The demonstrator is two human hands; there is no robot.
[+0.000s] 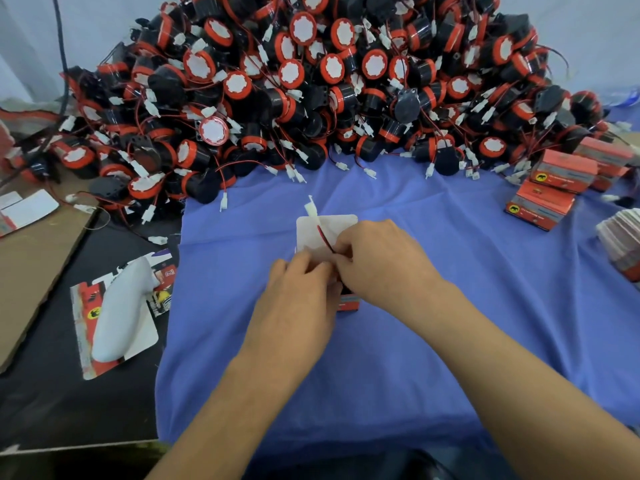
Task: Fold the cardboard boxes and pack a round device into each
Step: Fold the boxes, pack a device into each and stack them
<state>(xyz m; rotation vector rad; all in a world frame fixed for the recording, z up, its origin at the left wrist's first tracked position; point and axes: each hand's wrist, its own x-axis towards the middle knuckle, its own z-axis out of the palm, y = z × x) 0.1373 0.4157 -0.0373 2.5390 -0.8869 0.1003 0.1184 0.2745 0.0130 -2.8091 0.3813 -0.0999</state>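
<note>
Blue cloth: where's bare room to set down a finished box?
Bare cloth lies between the right hand and the packed boxes, and nearer, left of the left forearm. Crowded: the device pile along the far edge, plugs spilling forward.

A blue-violet cloth [433, 358] covers most of the table [62, 410], whose left side shows a black surface. A brown cardboard sheet [31, 265] lies at the left edge. Behind the far edge stands a pale, whitish backdrop [588, 39], and a black cable [61, 46] runs down it near the far left corner. The light is soft and even.
</note>
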